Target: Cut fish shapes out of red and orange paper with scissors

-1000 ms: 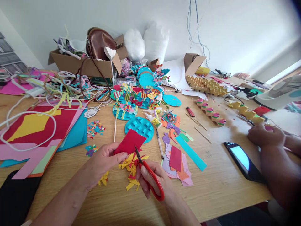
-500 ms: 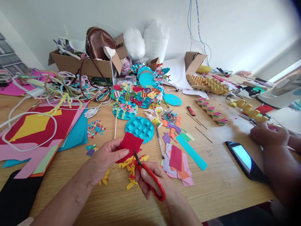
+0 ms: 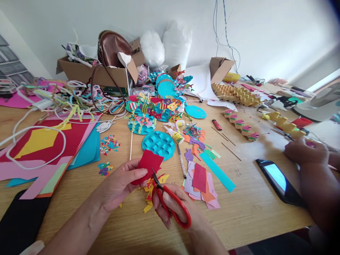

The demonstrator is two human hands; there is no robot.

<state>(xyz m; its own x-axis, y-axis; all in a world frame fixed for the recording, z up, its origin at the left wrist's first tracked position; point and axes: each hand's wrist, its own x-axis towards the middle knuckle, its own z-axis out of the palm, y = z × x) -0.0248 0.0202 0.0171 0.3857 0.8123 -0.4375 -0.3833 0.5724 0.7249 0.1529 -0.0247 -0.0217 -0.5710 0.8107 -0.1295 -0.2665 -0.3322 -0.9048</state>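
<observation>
Between the thumb and fingers of my left hand point(image 3: 127, 180) is a piece of red paper point(image 3: 151, 161), held up over the table. My right hand point(image 3: 176, 205) grips red-handled scissors point(image 3: 178, 212), their dark blades at the lower right edge of the paper. Below the scissors lie yellow and red paper scraps point(image 3: 151, 202). Just beyond the paper rests a turquoise disc point(image 3: 158, 144) covered with curved paper scales. A pen point(image 3: 181, 161) and a stack of cut paper pieces point(image 3: 199, 179) lie to the right of it.
Coloured sheets point(image 3: 61, 141) and a white cable point(image 3: 34, 128) spread over the left. A phone point(image 3: 276, 180) lies near another person's hand point(image 3: 305, 154) at the right. Glue bottles point(image 3: 174, 134), wooden sticks point(image 3: 231, 151) and a cardboard box point(image 3: 92, 75) stand or lie farther back.
Both hands, the red paper and the scissors have shifted slightly in view, much as the whole scene has. The scissors' handles look a little wider apart.
</observation>
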